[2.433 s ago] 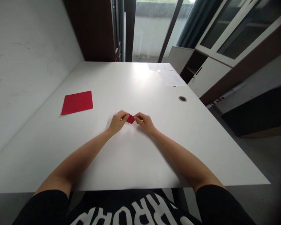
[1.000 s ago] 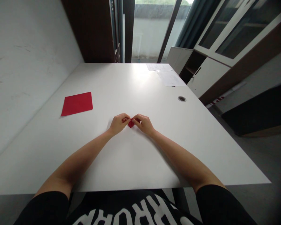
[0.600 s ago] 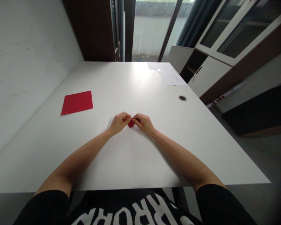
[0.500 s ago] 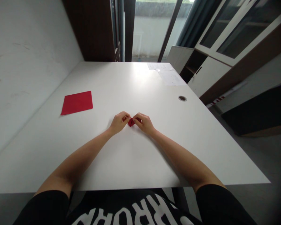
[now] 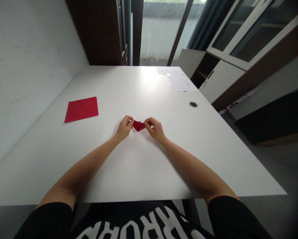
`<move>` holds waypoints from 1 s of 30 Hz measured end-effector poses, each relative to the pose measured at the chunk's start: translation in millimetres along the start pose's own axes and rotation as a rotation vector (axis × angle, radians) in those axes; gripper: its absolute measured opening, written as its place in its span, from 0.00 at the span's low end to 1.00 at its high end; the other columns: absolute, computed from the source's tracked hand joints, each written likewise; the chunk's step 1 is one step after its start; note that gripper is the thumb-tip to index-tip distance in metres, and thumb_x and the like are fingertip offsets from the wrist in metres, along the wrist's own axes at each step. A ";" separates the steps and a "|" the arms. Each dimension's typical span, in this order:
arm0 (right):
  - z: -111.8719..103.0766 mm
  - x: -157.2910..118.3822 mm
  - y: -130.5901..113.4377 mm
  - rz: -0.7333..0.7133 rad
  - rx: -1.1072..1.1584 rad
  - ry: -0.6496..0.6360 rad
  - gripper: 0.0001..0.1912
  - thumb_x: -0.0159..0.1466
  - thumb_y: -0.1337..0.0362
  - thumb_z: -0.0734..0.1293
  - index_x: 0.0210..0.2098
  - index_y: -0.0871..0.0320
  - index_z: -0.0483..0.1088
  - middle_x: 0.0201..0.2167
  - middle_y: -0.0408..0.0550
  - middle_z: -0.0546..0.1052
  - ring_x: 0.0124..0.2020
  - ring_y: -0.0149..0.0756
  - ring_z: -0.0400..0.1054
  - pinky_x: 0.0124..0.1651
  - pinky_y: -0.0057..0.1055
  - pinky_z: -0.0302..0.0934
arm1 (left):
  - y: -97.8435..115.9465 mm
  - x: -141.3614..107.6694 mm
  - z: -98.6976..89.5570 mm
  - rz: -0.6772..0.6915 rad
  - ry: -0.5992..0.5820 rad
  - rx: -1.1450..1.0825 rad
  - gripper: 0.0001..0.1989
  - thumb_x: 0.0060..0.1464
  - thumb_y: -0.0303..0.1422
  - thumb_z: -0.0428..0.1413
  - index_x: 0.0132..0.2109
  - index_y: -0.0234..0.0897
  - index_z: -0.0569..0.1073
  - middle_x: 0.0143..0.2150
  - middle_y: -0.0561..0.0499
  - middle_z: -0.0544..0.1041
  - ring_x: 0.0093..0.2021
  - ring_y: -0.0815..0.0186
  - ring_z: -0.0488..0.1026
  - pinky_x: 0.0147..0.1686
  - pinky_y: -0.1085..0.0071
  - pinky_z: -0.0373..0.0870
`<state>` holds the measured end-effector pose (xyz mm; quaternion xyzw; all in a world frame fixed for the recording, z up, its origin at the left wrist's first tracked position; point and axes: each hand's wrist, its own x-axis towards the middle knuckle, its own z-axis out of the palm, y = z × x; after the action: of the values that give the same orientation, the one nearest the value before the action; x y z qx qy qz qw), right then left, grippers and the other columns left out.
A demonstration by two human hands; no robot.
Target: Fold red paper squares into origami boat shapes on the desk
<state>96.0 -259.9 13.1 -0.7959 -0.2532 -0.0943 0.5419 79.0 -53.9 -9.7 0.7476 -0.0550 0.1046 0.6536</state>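
Paper (image 5: 138,126), red, folded — left hand (image 5: 124,128) and right hand (image 5: 155,129) pinching its ends, cabinet (image 5: 222,79) beyond standing open, shelf (image 5: 203,74) inside

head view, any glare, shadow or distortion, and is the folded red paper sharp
Head view: glare toward the far end of the white tabletop, soft shadow along the right forearm, stretched edges; same head view: folded red paper fairly clear, fine creases too small to judge.
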 end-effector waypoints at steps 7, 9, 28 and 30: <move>0.6 2.6 7.8 0.051 0.077 0.067 0.09 0.68 0.57 0.63 0.34 0.54 0.66 0.30 0.44 0.72 0.31 0.34 0.65 0.34 0.32 0.61 | -0.8 4.5 -1.0 -0.006 0.077 -0.132 0.07 0.65 0.37 0.54 0.42 0.39 0.69 0.38 0.50 0.74 0.34 0.69 0.72 0.39 0.70 0.71; 0.7 3.3 10.2 0.058 0.096 0.087 0.09 0.68 0.57 0.62 0.35 0.54 0.66 0.31 0.44 0.72 0.32 0.34 0.65 0.35 0.32 0.62 | 0.2 4.7 -1.4 -0.057 0.091 -0.168 0.07 0.65 0.38 0.53 0.42 0.39 0.67 0.37 0.51 0.73 0.34 0.70 0.72 0.39 0.70 0.72; 2.9 4.1 24.8 0.125 0.245 0.101 0.12 0.69 0.51 0.63 0.43 0.52 0.63 0.36 0.44 0.74 0.36 0.35 0.72 0.36 0.33 0.71 | 4.4 4.3 3.2 -0.143 0.095 -0.254 0.06 0.67 0.37 0.51 0.42 0.41 0.61 0.35 0.55 0.73 0.31 0.71 0.73 0.42 0.67 0.76; 2.1 1.8 20.7 0.081 0.204 0.058 0.13 0.69 0.52 0.64 0.48 0.51 0.65 0.40 0.47 0.76 0.38 0.36 0.73 0.37 0.33 0.71 | 4.1 3.1 4.1 -0.083 0.087 -0.191 0.07 0.67 0.38 0.51 0.42 0.41 0.62 0.37 0.53 0.74 0.33 0.70 0.74 0.41 0.67 0.76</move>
<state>107.8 -263.3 -3.8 -0.7429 -0.2134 -0.0692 0.6307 81.4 -58.4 -5.5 0.6785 -0.0054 0.1042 0.7272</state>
